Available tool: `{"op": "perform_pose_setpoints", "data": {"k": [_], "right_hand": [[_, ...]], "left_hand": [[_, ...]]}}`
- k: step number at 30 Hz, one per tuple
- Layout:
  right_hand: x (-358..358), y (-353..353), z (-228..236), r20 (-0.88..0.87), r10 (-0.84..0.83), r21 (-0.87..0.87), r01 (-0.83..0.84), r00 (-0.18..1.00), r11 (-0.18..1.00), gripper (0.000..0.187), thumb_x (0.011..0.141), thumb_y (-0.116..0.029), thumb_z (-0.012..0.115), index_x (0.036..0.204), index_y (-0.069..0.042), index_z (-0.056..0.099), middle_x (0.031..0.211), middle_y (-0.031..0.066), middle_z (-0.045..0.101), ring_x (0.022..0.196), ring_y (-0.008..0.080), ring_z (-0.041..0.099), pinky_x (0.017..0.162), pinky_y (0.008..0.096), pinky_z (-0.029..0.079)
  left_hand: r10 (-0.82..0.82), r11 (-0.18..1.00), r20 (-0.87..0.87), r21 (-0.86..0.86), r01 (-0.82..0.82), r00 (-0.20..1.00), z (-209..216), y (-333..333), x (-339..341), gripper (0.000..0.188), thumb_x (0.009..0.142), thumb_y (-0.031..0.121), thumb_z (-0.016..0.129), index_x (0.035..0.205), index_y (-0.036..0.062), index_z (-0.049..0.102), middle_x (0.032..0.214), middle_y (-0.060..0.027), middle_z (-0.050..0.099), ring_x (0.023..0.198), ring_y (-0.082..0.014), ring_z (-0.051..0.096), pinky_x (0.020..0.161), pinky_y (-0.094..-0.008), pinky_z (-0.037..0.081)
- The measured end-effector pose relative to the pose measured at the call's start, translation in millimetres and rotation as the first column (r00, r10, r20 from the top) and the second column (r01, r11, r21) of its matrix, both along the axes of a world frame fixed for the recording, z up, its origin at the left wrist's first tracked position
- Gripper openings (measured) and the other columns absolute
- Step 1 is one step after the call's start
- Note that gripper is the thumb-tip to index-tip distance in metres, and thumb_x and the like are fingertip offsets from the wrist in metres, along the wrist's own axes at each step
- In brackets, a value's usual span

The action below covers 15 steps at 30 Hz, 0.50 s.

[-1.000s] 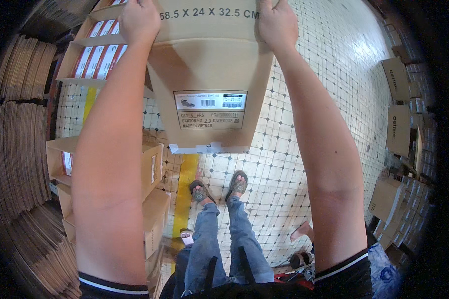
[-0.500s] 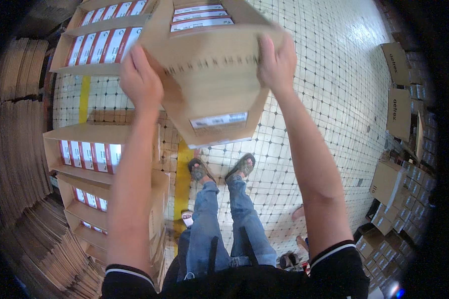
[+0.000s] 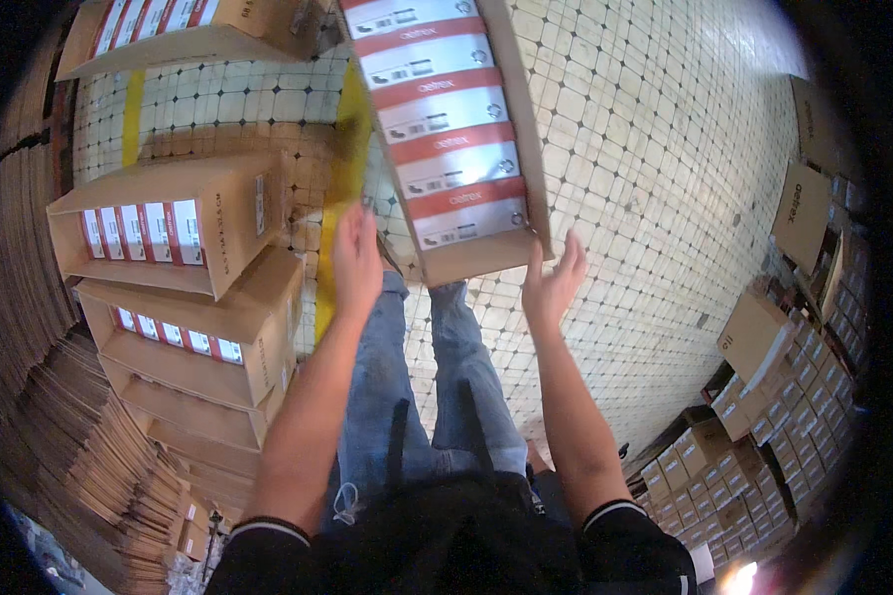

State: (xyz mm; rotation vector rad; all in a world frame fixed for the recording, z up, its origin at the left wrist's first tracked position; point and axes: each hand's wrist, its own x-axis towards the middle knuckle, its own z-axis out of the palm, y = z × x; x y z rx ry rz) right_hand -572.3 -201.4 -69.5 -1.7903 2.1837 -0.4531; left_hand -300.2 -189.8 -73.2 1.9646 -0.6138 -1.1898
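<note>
Gap between left hand [image 3: 359, 253] and near end of open carton [image 3: 481, 261]: passable. Right hand [image 3: 554, 283] stands at carton's near right corner; tiled floor [image 3: 635, 188] beyond gives wide lateral room. Stacked cartons [image 3: 236, 223] obstruct left side; jeans-clad legs [image 3: 372, 416] obstruct below. Red-and-white boxes [image 3: 456, 149] crowd carton interior.

This looks like a warehouse or packing area for boxed goods. Flattened cardboard sheets [image 3: 15, 258] are piled high along the left; beside them, open brown cartons [image 3: 169, 188] hold rows of matching red-and-white boxes [image 3: 187, 233]. Another open carton [image 3: 529, 119] in the middle is filled the same way. Many small boxes [image 3: 704, 491] are stacked along the right. Yellow stripes [image 3: 132, 119] cross the pale tiled floor [image 3: 625, 198].
</note>
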Motion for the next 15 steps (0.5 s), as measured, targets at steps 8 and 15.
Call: {"op": "perform_pose_setpoints", "data": {"k": [8, 15], "right_hand": [[-17, -84, -57, 0.093, 0.07, 0.426, -0.103, 0.993, 0.899, 0.047, 0.092, -0.043, 0.053, 0.131, -0.016, 0.05, 0.106, 0.0201, 0.064, 0.094, 0.0409, 0.062, 0.079, 0.0475, 0.05], [-54, -96, -71, 0.101, 0.137, 0.387, -0.166, 0.985, 0.907, 0.03, 0.094, -0.037, 0.05, 0.11, -0.017, 0.065, 0.086, 0.0171, 0.068, 0.076, 0.0375, 0.066, 0.067, 0.0459, 0.052]], "left_hand": [[-0.191, 0.976, 0.386, 0.172, 0.133, 0.902, -30, -148, -13, 0.055, 0.095, 0.038, 0.046, 0.135, 0.0005, 0.041, 0.126, -0.0261, 0.054, 0.117, -0.0414, 0.051, 0.098, -0.0474, 0.04], [-0.113, 0.965, 0.599, 0.257, -0.057, 0.793, -64, -152, -29, 0.038, 0.097, 0.04, 0.039, 0.11, 0.0083, 0.056, 0.097, -0.0255, 0.065, 0.09, -0.0459, 0.062, 0.078, -0.055, 0.047]]}}
